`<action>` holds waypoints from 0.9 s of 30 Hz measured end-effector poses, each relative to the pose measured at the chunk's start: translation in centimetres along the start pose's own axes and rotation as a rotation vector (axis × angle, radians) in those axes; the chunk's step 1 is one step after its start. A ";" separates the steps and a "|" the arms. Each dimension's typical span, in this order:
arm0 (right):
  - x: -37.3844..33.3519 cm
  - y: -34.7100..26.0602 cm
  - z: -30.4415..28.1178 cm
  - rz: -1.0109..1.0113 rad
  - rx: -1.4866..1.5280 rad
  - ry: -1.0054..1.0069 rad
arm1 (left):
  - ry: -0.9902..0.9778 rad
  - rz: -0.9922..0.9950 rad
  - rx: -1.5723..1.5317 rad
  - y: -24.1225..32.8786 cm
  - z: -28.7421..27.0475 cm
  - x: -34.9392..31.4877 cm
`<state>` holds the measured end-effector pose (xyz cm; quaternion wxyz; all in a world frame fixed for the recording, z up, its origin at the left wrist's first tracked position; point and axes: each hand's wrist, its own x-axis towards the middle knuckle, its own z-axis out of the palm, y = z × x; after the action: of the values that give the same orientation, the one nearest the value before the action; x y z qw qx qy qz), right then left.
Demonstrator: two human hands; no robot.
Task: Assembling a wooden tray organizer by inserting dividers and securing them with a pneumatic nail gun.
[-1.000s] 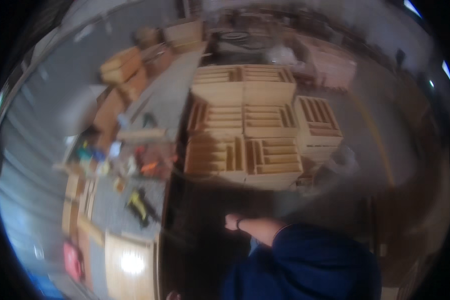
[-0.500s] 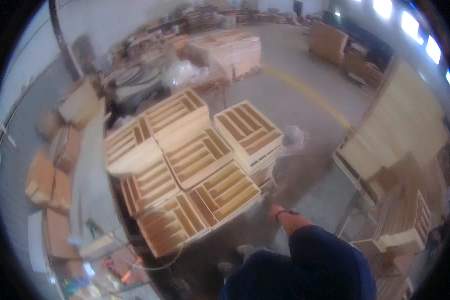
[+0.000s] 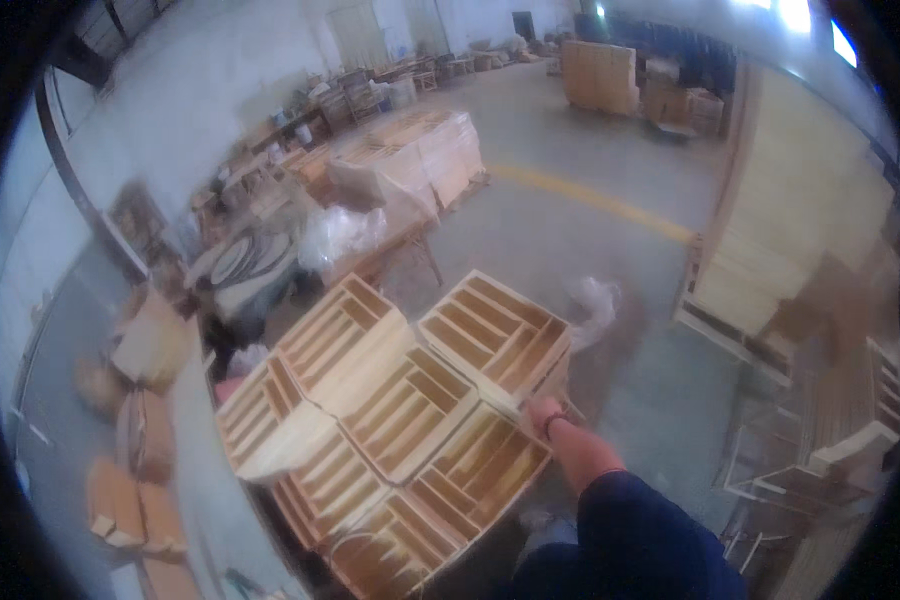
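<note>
Right hand beside wooden trays, yellow-striped grey floor beyond

Pale-tan trays; navy sleeve

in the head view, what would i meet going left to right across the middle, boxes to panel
Brown boxes → divided wooden trays → crumpled clear plastic → tall pale wooden panel.

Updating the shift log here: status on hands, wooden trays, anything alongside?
Right hand by compartmented wooden trays, contact unclear. Left hand out of view. Trays grouped close together. Clear plastic on floor beside them.
</note>
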<state>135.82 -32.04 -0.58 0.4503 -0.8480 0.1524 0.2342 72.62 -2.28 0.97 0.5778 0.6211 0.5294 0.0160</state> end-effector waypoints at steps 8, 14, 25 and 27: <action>21.2 1.9 1.9 -0.066 -0.427 -0.130 | -0.126 0.006 0.087 19.5 15.6 6.6; 24.5 3.5 4.8 -0.147 -0.159 -0.189 | -0.108 -0.022 0.106 23.1 18.3 9.4; 11.9 0.0 2.6 -0.454 -0.729 -0.054 | 0.020 -0.062 0.010 19.1 11.5 5.1; 6.0 2.3 2.9 -0.467 -0.732 0.109 | 0.037 -0.060 -0.030 16.8 9.4 3.4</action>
<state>139.05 -31.20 -6.80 0.1524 -0.9745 -0.1130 0.1195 90.78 -2.70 8.13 0.5773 0.5958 0.5580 0.0178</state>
